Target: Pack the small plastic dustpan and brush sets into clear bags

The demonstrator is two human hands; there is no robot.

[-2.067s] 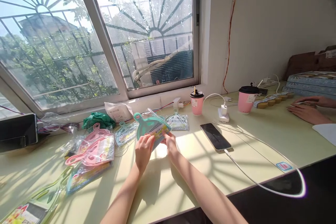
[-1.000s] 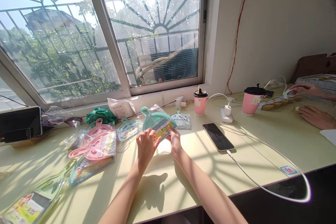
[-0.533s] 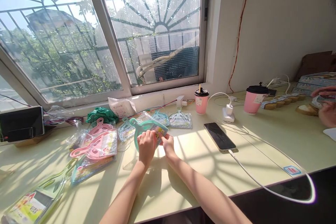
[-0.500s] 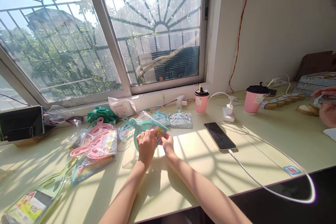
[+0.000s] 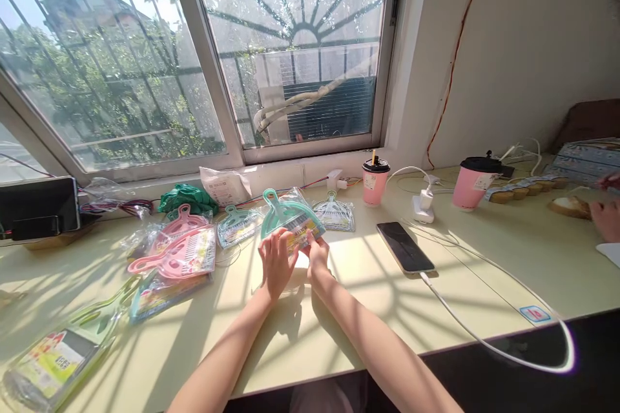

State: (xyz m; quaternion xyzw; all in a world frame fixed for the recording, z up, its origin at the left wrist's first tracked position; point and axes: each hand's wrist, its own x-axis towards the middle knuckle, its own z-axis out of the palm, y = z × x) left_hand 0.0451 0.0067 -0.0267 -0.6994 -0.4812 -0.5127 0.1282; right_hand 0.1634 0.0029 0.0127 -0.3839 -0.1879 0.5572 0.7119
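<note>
The left hand (image 5: 277, 263) and right hand (image 5: 318, 256) grasped a mint dustpan (image 5: 279, 213) by its lower edge over the tabletop (image 5: 349, 258); its label (image 5: 301, 231) carried dark characters, apparently Chinese, too small to read. Two pink dustpans (image 5: 175, 263) lay leftward; two pink cups (image 5: 376, 190) bore white stickers (image 5: 484, 181).

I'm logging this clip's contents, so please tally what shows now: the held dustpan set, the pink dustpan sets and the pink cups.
Held teal dustpan-and-brush set: 1
Pink dustpan-and-brush sets, visible: 2
Pink lidded cups: 2
Total: 5
</note>
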